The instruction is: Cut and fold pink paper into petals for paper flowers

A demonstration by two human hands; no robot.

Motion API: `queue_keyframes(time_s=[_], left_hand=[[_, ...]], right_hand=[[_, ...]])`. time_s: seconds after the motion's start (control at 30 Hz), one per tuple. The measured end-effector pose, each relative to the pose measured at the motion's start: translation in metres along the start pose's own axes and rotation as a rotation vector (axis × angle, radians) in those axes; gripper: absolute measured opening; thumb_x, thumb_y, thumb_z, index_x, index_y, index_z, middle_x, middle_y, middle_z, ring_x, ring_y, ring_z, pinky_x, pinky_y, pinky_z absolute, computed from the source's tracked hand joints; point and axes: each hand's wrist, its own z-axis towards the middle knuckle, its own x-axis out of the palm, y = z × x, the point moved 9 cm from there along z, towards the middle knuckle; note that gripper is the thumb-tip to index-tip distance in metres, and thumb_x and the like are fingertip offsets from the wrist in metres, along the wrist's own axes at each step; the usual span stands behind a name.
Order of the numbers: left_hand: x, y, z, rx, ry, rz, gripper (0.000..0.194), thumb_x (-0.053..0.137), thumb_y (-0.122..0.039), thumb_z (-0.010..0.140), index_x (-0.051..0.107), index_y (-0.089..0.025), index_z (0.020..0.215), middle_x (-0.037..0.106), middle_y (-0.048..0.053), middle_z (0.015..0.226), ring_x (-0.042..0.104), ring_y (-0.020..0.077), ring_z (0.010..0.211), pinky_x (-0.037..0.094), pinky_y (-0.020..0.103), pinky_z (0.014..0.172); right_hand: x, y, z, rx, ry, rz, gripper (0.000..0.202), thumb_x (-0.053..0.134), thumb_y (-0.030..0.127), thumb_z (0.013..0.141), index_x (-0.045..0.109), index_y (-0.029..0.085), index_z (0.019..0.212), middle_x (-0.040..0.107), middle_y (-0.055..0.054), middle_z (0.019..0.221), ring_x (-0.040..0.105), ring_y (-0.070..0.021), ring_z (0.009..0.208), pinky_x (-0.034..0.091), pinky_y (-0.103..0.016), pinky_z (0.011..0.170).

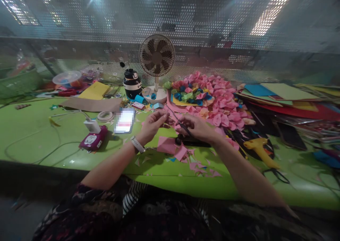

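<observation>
My left hand (156,123) is closed in a pinch above the green table, and what it holds is too small to make out. Close by on the right, my right hand (195,126) grips dark scissors (179,121), whose blades point up and left toward my left fingers. Below both hands lie pink paper pieces (166,145) and small pink scraps (198,166). Behind them spreads a large heap of folded pink paper flowers (224,101), with blue, green and yellow ones (190,94) at its left part.
On the green table (66,159) are a lit phone (124,120), a purple power adapter (93,139) with cables, and a tape roll (105,116). A fan (157,56) and black bottle (132,85) stand behind. A yellow glue gun (261,152) and coloured sheets (287,92) lie right.
</observation>
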Motion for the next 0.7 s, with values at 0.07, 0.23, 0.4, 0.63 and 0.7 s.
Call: queue_keyframes(time_s=[0.07, 0.23, 0.4, 0.63, 0.7], left_hand=[[-0.0001, 0.0003, -0.0003, -0.008, -0.005, -0.002, 0.042, 0.083, -0.05, 0.071, 0.06, -0.016, 0.082, 0.073, 0.003, 0.075, 0.069, 0.0126, 0.068, 0.053, 0.022, 0.062], [-0.003, 0.001, -0.0003, -0.029, -0.037, -0.033, 0.044, 0.084, -0.05, 0.068, 0.061, -0.016, 0.083, 0.073, 0.003, 0.075, 0.07, 0.0136, 0.069, 0.053, 0.022, 0.062], [-0.0083, 0.0019, 0.0016, -0.038, -0.07, -0.047, 0.044, 0.085, -0.048, 0.067, 0.061, -0.016, 0.084, 0.073, 0.003, 0.075, 0.069, 0.0117, 0.066, 0.052, 0.021, 0.061], [-0.0037, -0.0002, 0.0028, -0.022, 0.022, 0.006, 0.042, 0.083, -0.048, 0.071, 0.061, -0.016, 0.086, 0.073, 0.003, 0.077, 0.07, 0.0129, 0.069, 0.053, 0.024, 0.065], [-0.0029, -0.0005, 0.0026, -0.021, 0.035, 0.012, 0.042, 0.083, -0.048, 0.071, 0.06, -0.016, 0.085, 0.072, 0.003, 0.076, 0.07, 0.0131, 0.069, 0.053, 0.024, 0.065]], right_hand=[[-0.0012, -0.0013, 0.0002, 0.002, -0.02, -0.024, 0.046, 0.074, 0.059, 0.073, 0.061, 0.019, 0.091, 0.059, 0.0, 0.073, 0.055, -0.0138, 0.064, 0.04, -0.027, 0.057], [-0.0007, -0.0018, 0.0002, 0.005, -0.02, -0.016, 0.045, 0.072, 0.061, 0.074, 0.061, 0.019, 0.089, 0.06, 0.0, 0.074, 0.056, -0.0142, 0.065, 0.041, -0.027, 0.058], [-0.0019, 0.001, -0.0005, -0.001, -0.016, -0.008, 0.044, 0.072, 0.06, 0.075, 0.061, 0.02, 0.088, 0.061, -0.001, 0.075, 0.057, -0.0149, 0.066, 0.043, -0.029, 0.06], [-0.0008, -0.004, -0.0009, 0.011, 0.005, 0.005, 0.045, 0.074, 0.058, 0.075, 0.062, 0.019, 0.092, 0.06, 0.001, 0.072, 0.055, -0.0135, 0.063, 0.041, -0.027, 0.058], [-0.0017, -0.0029, -0.0006, -0.007, -0.004, -0.005, 0.044, 0.074, 0.057, 0.075, 0.062, 0.019, 0.092, 0.061, 0.0, 0.074, 0.056, -0.0141, 0.065, 0.042, -0.027, 0.059]])
